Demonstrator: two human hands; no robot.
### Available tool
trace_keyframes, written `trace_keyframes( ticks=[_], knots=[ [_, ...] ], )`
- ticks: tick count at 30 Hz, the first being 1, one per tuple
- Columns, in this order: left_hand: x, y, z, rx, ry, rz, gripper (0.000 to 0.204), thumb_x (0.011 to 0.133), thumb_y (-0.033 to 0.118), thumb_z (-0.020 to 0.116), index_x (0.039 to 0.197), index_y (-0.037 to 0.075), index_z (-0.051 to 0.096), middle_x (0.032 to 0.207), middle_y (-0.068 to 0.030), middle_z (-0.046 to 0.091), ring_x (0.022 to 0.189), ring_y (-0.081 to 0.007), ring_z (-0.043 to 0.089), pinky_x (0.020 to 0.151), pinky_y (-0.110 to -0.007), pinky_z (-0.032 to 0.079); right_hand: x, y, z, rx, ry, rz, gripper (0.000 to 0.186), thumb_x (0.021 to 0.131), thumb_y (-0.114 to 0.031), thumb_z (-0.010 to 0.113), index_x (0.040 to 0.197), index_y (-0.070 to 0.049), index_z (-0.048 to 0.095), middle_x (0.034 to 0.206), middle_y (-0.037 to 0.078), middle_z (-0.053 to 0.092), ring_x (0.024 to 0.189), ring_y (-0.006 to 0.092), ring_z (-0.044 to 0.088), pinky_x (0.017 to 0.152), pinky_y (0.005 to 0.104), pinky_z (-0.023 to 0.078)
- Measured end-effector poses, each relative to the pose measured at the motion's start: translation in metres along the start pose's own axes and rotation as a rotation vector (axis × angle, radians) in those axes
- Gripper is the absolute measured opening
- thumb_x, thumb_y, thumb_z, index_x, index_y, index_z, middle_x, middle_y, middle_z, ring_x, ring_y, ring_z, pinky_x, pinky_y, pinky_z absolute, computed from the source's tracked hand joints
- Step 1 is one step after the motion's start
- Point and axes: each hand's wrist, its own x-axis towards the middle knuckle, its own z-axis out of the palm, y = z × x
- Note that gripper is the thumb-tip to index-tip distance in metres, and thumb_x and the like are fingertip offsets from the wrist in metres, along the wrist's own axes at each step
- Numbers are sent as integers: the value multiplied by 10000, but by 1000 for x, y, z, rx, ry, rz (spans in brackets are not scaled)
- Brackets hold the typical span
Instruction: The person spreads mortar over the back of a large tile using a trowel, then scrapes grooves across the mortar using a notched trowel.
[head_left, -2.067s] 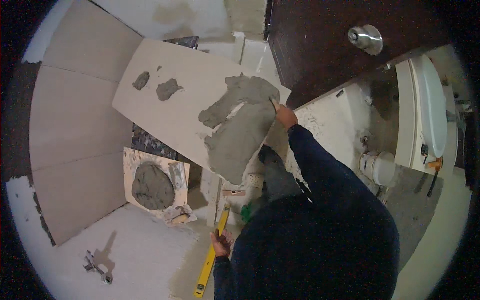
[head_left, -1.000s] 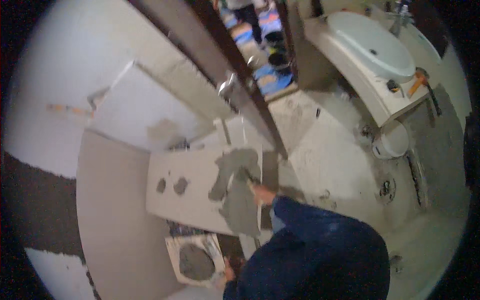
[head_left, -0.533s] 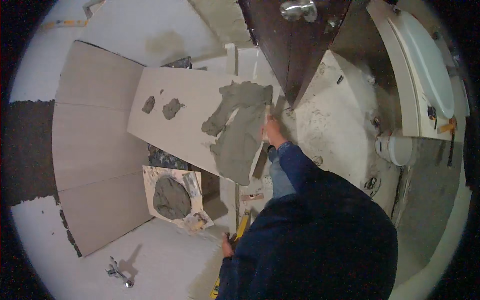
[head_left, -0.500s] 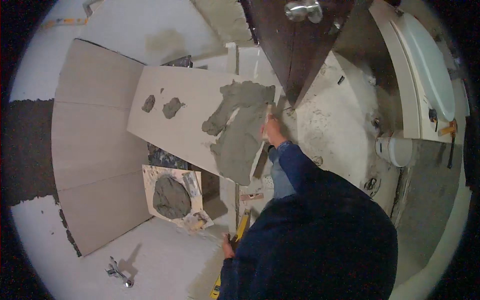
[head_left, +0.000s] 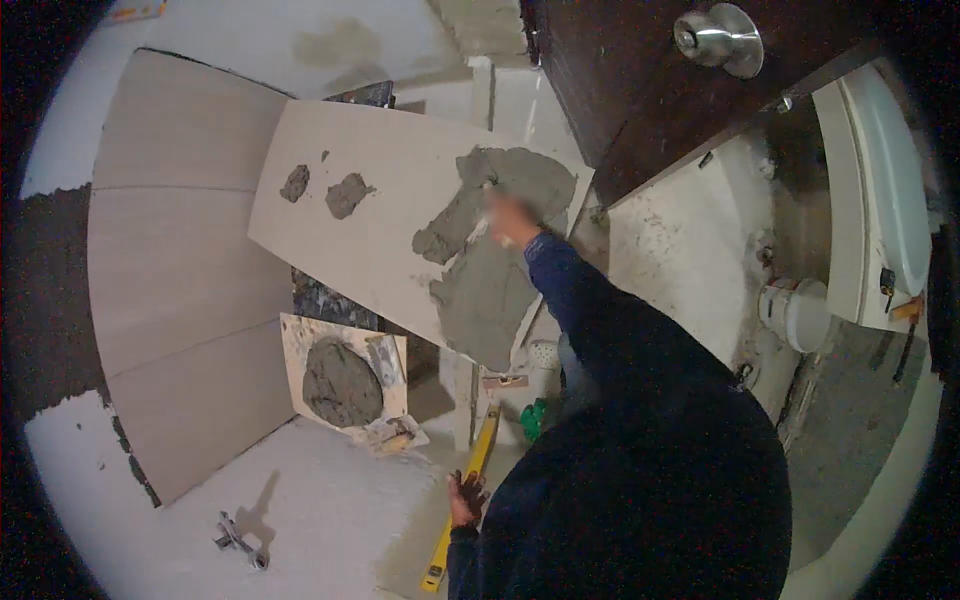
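My right hand, blurred, is closed on a small trowel whose blade is indistinct, over grey mortar spread across the right part of a large pale tile. Smaller mortar lumps sit on the tile's left part. My left hand has its fingers spread beside or on a long yellow spirit level; whether it bears on the level I cannot tell. A square board with a big mortar mound lies below the tile, a second trowel by its lower edge.
Large beige tiles line the left side. A metal tap juts at lower left. A dark door with a round knob stands above right. At right are a washbasin, a white bucket and an orange-handled tool.
My right hand has moved up and left from the tile's right edge into the mortar patch. The view tilted toward the doorway and came back. My left hand stays near the level.
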Motion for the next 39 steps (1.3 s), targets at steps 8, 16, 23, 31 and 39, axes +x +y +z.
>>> trace_keyframes(
  ticks=[8, 16, 23, 31, 39],
  knots=[
    [1, 14, -2, -60, 28, 15, 831, 823, 668, 386, 1431, 167, 122, 1286, -118, 436, 1059, -261, 478, 788, -402, 398, -22, -37, -79, -975, -113, -227, 468, 850, -158, 407, 1316, -167, 376, 971, 210, 595, 887, 379, 578, 760, 448, 459],
    [12, 23, 33, -32, -23, -5, 842, 826, 648, 411, 1424, 121, 139, 1284, -142, 435, 1029, -270, 494, 820, -394, 410, -93, 88, -123, -969, 40, -290, 372, 801, -124, 472, 1160, -51, 538, 909, 209, 590, 834, 359, 570, 733, 438, 461],
    [39, -8, -15, 42, -53, 97, 799, 853, 587, 435, 1422, 104, 152, 1193, -147, 480, 1035, -286, 489, 850, -410, 417, -195, -21, -57, -811, -119, -273, 232, 772, -158, 499, 948, -50, 606, 832, 209, 603, 770, 368, 595, 675, 459, 468],
    [28, 41, 46, 227, -144, 70, 501, 864, 370, 462, 1245, 64, 353, 1016, -97, 524, 903, -225, 519, 773, -348, 431, -184, -22, -96, -803, 193, -315, 180, 751, -149, 512, 854, -50, 620, 788, 168, 624, 705, 337, 608, 585, 473, 471],
    [42, 129, 143, 695, -441, 397, 224, 862, 141, 475, 1032, 29, 567, 787, -25, 581, 734, -161, 552, 684, -274, 438, -230, -23, -85, -488, 165, 52, 250, 817, -228, 478, 901, -36, 615, 881, 175, 612, 774, 325, 602, 598, 447, 467]
  ],
)
